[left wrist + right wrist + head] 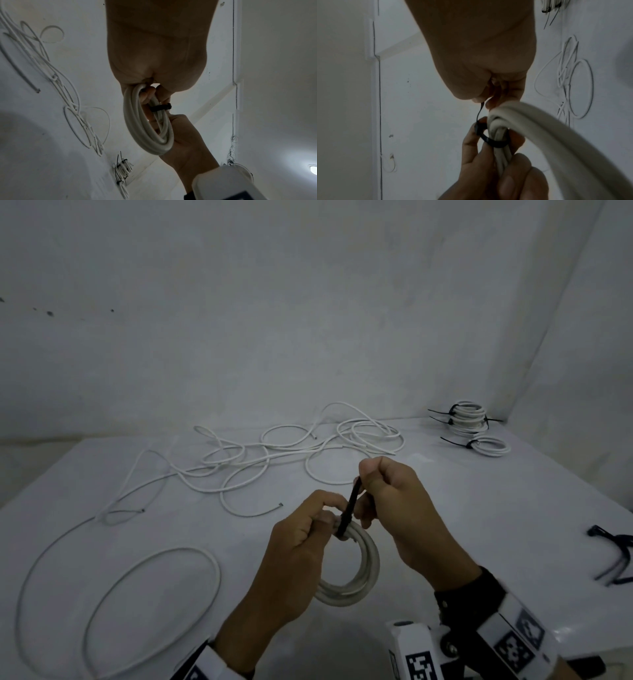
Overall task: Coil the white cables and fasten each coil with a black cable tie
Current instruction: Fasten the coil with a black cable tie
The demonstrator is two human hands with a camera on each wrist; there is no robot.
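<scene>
Desk (445, 508), white, carrying the following, left to right.

Loose loop (137, 573): one white cable lying in a wide ring at near left, its long tail (65, 539) curving round it toward the far side.

Tangle (274, 453): several uncoiled white cables sprawling across the far middle, overlapping; two cut ends showing at its near edge.

Left hand (301, 546): fingers curling round the top of the coil, thumb and forefinger pinching the strands just beside the tie's head.

Coil (356, 573): small white ring of several turns, hanging from the left hand above the desk at near centre, well apart from the tangle.

Tie (347, 513): black, looping round the coil's top strands, its tail standing up into the right hand.

Right hand (400, 505): fingers closing round the tie's tail, knuckles hiding the tip.

Finished coils (469, 417): a stack sitting at the far right corner, black ties sticking out sideways; one more coil (491, 446) lying just in front.

Spare ties (613, 556): a black bunch lying at the right edge, partly out of view.
</scene>
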